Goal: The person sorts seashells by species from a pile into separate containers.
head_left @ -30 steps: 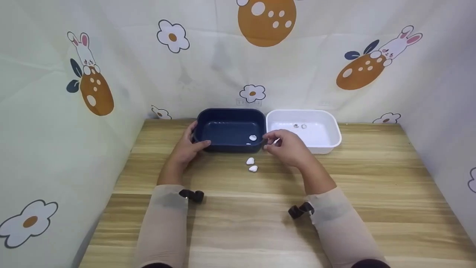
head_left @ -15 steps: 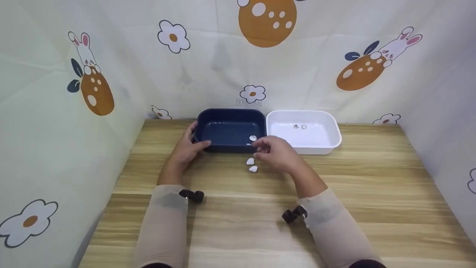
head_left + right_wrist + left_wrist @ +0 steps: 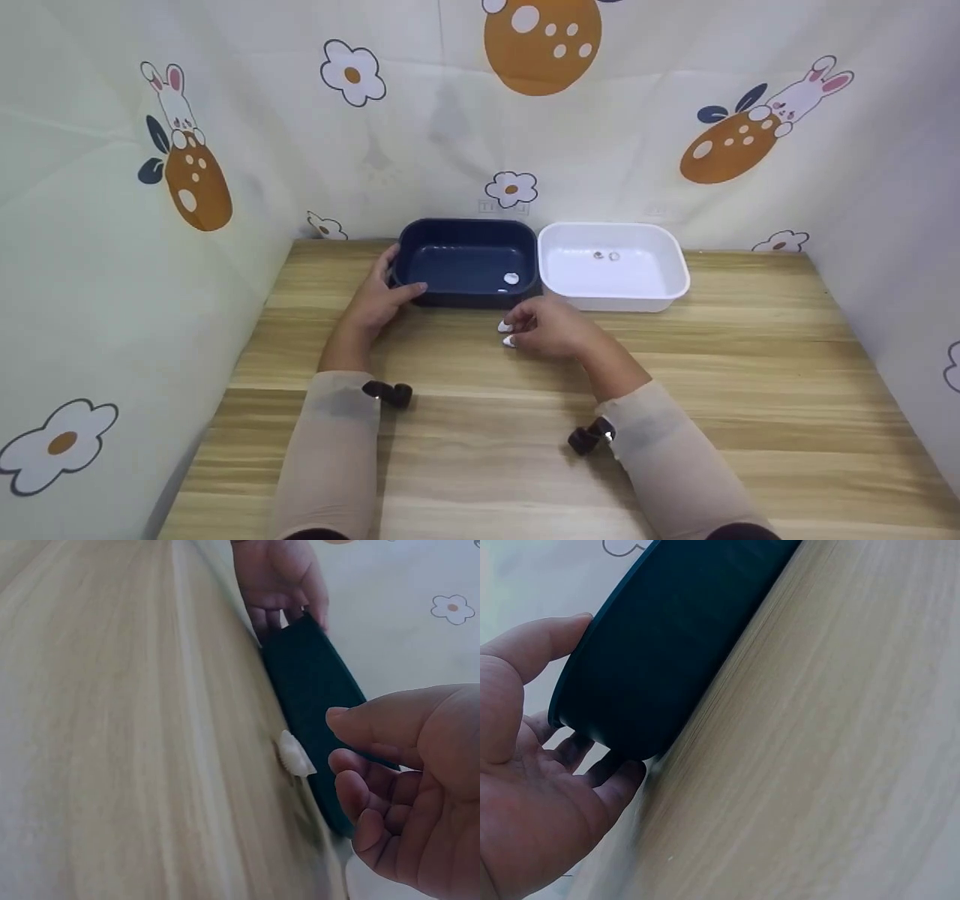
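My left hand [image 3: 379,296] grips the left end of a dark blue tray [image 3: 465,300], its thumb over the rim and its fingers around the end wall, as the left wrist view shows. My right hand [image 3: 551,328] is just in front of the tray's right corner, over two white seashells on the table, one shell [image 3: 505,327] behind the other shell [image 3: 509,341]. In the right wrist view, the thumb and loosely bent fingers are apart with nothing between them; a ridged white shell [image 3: 296,755] lies beyond the fingertips. Another white shell [image 3: 511,278] is inside the blue tray.
A white tray [image 3: 660,303] stands against the blue tray's right side and holds two small pale items [image 3: 606,256], too small to identify. Both trays stand at the back of the wooden table [image 3: 480,435], before a patterned cloth wall [image 3: 420,150].
My right hand has moved left and toward me, from between the two trays down to the shells on the table. The left hand stays on the blue tray.
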`<state>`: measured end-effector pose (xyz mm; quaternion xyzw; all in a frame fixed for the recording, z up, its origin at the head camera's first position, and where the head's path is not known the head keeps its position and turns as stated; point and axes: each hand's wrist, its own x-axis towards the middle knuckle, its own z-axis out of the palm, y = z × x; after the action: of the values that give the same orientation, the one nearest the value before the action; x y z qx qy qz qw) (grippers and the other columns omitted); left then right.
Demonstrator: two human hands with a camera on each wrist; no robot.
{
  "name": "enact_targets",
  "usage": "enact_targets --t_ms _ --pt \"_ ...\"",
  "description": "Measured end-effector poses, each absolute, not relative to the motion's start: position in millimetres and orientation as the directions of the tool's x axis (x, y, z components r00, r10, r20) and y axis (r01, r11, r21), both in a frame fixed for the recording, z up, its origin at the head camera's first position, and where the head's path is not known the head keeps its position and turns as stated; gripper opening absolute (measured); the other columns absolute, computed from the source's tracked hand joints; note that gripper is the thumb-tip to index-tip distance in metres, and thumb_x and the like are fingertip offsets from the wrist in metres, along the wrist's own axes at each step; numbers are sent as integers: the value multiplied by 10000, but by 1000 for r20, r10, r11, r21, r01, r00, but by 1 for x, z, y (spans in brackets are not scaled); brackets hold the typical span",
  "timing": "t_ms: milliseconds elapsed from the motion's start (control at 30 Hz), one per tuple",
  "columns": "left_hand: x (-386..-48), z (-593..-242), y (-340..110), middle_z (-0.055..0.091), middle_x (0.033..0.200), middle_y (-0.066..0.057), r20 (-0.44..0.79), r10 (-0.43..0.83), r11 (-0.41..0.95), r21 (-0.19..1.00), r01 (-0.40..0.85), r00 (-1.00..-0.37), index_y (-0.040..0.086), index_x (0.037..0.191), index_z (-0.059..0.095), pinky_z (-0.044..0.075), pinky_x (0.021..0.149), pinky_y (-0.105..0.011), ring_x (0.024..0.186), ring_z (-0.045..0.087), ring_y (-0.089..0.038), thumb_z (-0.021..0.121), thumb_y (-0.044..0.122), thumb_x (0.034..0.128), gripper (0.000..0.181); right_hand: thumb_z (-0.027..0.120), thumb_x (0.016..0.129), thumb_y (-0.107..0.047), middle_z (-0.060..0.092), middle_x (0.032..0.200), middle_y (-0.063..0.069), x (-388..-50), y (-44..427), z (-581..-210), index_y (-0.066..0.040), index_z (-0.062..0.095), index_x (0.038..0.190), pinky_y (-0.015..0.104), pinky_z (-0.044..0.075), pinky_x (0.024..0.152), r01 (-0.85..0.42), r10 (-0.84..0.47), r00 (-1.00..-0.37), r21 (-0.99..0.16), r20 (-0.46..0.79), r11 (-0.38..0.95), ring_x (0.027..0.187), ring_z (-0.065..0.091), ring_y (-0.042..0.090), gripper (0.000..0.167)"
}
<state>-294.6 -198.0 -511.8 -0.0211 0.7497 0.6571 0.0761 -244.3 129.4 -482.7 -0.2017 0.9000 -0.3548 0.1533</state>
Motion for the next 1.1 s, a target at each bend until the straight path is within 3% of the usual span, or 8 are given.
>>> enact_targets --t_ms 433,667,1100 --pt "-295 -512 -198 216 1801 -112 -140 70 141 981 -129 -988 205 1727 186 224 1364 -413 1661 238 -289 828 141 908 1042 807 881 -90 782 970 31 -246 130 -499 -94 813 1070 352 590 884 -326 -523 -843 -654 -125 682 913 671 121 189" --pt "-294 -512 -198 241 1796 -90 -147 73 108 984 -138 -987 226 1725 202 237 1360 -400 1658 249 -268 830 133 905 1037 838 866 -121 782 948 8 -246 128 -500 -136 830 1045 326 576 873 -318 -515 -847 -646 -136 694 897 656 111 180" --pt "-296 -513 -198 238 1797 -92 -143 72 121 984 -134 -987 226 1725 201 241 1360 -414 1661 241 -277 841 149 901 1046 867 837 -135 776 955 17 -247 128 -502 -113 821 1061 300 562 848 -296 -505 -851 -660 -146 691 889 640 103 230"
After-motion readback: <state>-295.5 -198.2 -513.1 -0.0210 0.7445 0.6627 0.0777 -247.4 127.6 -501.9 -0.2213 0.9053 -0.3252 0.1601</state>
